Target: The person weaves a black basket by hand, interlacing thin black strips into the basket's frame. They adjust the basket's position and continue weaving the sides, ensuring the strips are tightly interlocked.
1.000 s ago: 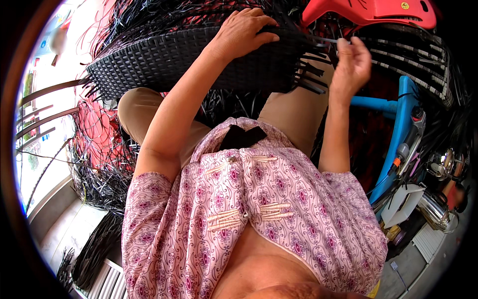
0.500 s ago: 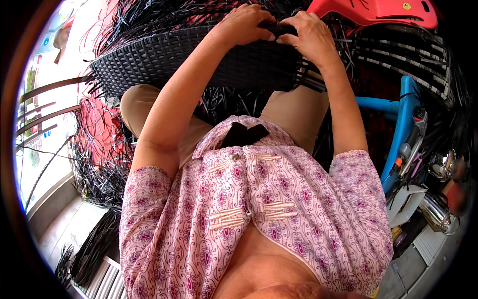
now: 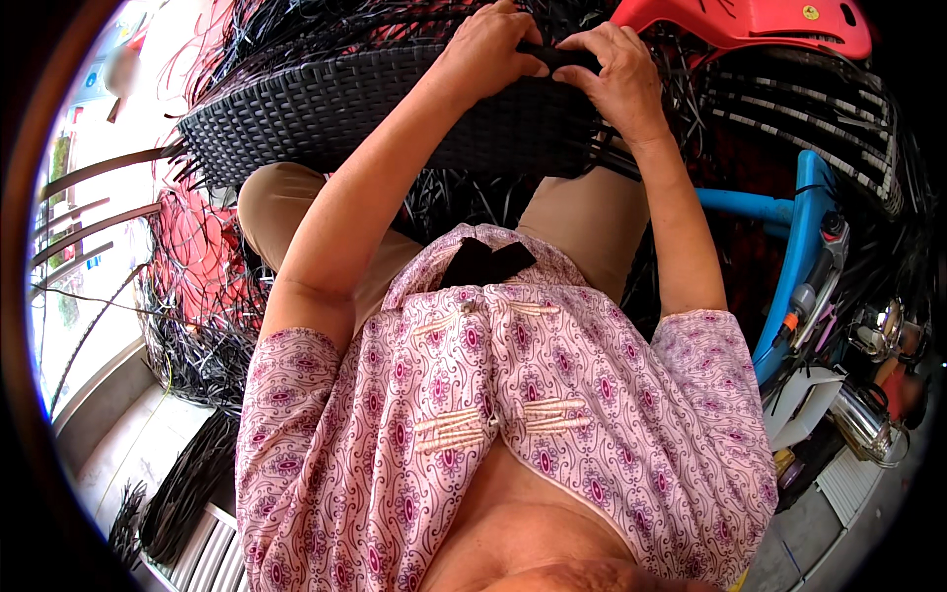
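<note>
Across my knees rests a black woven wicker piece (image 3: pixel 296 118), its long side toward me and loose dark strips sticking out along its far rim. My left hand (image 3: pixel 493 49) is closed at the rim, thumb on the near side and fingers curled over the far side. Close to its right, my right hand (image 3: pixel 619 84) pinches the same rim between thumb and fingers. A short stretch of black rim shows between the two thumbs. Fingertips of both hands are partly hidden behind the weave, so any single strip in them cannot be made out.
Loose black strips lie heaped over red material (image 3: pixel 202 247) at the left. A red plastic chair (image 3: pixel 750 30) stands at the far right, above a blue frame (image 3: pixel 799 237) with hand tools beside it. A strip bundle (image 3: pixel 187 483) lies at lower left; a metal kettle (image 3: pixel 863 419), lower right.
My hands have moved slightly apart along the rim, baring more black edge between the thumbs. The wicker piece stays nearly in place.
</note>
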